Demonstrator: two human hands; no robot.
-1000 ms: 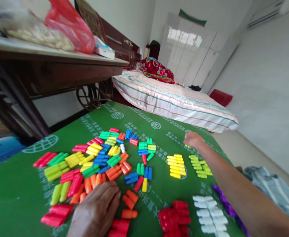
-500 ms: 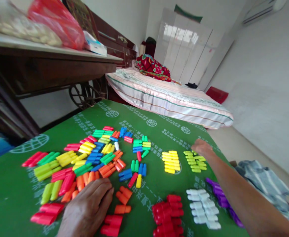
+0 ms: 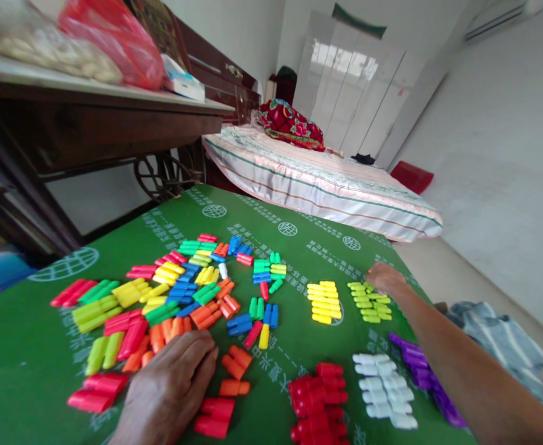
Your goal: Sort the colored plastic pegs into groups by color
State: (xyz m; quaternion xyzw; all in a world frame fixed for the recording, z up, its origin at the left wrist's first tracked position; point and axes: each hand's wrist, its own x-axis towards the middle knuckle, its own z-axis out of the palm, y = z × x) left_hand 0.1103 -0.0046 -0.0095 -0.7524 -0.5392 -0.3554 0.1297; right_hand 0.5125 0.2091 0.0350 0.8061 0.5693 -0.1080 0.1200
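My left hand [image 3: 172, 380] rests on the green table [image 3: 294, 272] with its fingers bent together, their tips hidden. It lies beside orange bullet-shaped plastic pieces [image 3: 235, 361] and red ones [image 3: 214, 417]. Further off, my right hand [image 3: 385, 278] is closed, palm down, just beyond the lime-green pieces [image 3: 370, 303]. A speck of orange shows at its fingertips, seemingly an orange plastic piece. Left of that group is a row of yellow pieces [image 3: 324, 301]. Nearer lie groups of dark red [image 3: 318, 402], white [image 3: 385, 390] and purple pieces [image 3: 424, 377].
Mixed coloured pieces [image 3: 179, 290] spread over the table's left half. A sewing-machine table [image 3: 104, 111] carrying plastic bags [image 3: 114, 43] stands at left. Behind is a bed [image 3: 318, 173]; blue-grey cloth [image 3: 494, 340] lies at right.
The whole view has shifted slightly to the right. My right hand stays near the lime-green group, with a bit of orange now showing at its fingertips. My left hand keeps its place.
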